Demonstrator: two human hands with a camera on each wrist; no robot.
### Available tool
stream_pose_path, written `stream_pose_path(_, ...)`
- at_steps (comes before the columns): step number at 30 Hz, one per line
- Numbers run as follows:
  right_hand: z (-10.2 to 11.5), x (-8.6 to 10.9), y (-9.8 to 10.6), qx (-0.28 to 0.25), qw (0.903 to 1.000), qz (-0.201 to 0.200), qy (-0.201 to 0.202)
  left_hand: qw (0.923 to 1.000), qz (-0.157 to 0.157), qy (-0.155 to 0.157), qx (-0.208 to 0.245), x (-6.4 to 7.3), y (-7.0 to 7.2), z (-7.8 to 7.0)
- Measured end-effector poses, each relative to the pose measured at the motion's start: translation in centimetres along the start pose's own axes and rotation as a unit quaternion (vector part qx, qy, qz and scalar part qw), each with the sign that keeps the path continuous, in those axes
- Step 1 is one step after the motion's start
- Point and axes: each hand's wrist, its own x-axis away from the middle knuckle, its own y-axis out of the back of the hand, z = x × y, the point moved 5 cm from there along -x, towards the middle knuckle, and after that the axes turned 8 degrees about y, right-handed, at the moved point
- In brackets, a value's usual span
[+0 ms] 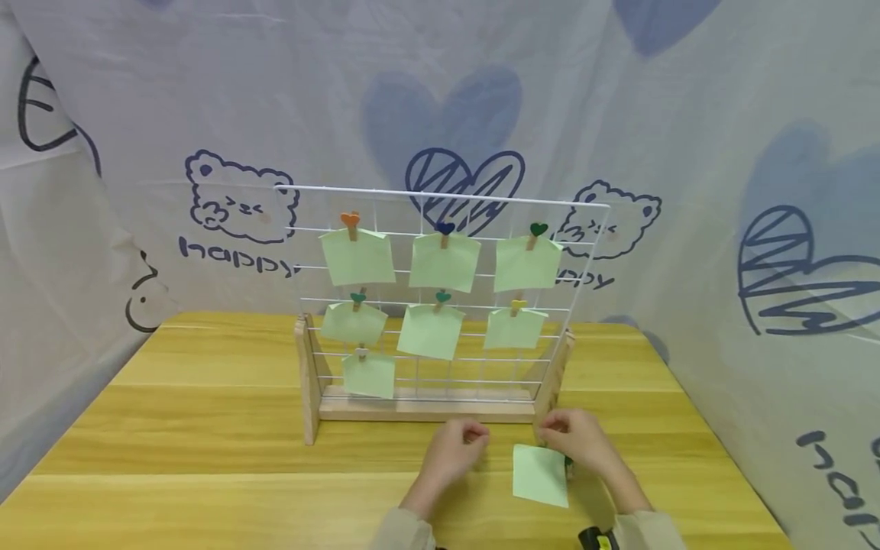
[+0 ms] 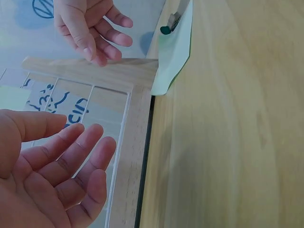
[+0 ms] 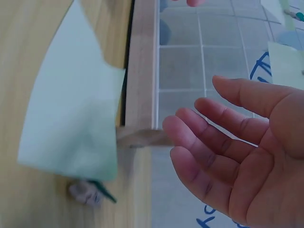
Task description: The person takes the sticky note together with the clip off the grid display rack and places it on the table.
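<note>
My left hand (image 1: pixel 452 452) hovers over the table before the wire grid rack (image 1: pixel 481 392), fingers loosely bent with nothing between them. To its right, my right hand (image 1: pixel 579 441) is near the rack's right wooden foot; the right wrist view shows its fingers (image 3: pixel 221 128) relaxed and holding nothing. A pale green paper note (image 1: pixel 539 475) lies between and in front of the hands, its edges curled up from the wood. Beside the note's right edge is a small wooden clip (image 3: pixel 85 194) with a dark green top (image 2: pixel 165 30), partly hidden in the head view.
Several green notes hang on the grid under heart-topped clips, among them one with an orange heart (image 1: pixel 351 220) and one with a yellow heart (image 1: pixel 519 305). The lowest note (image 1: pixel 369 376) is at the left. A printed cloth (image 1: pixel 440 46) hangs behind the wooden table (image 1: pixel 206 435).
</note>
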Motion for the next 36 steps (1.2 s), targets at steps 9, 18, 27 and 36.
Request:
stream_pose_path(9,1.5,-1.2,-0.5,0.003,0.9999,-0.016,0.004,0.9998,-0.01,0.008,0.014,0.2,1.5,0.4)
stream_pose_path(18,2.8,-2.3,-1.2,-0.042,0.9988,-0.015,0.022,0.9996,-0.025,-0.005,0.015,0.3,3.0,0.6)
stream_pose_path(27,5.1,-3.6,-1.8,-0.06,0.9968,-0.027,0.046,0.9989,-0.039,-0.01,0.025,0.6,4.3,0.8)
stream_pose_path(36,7.1,-4.8,-2.2,-0.083,0.9947,-0.022,0.057,0.998,-0.055,-0.014,0.029,0.8,5.9,0.6)
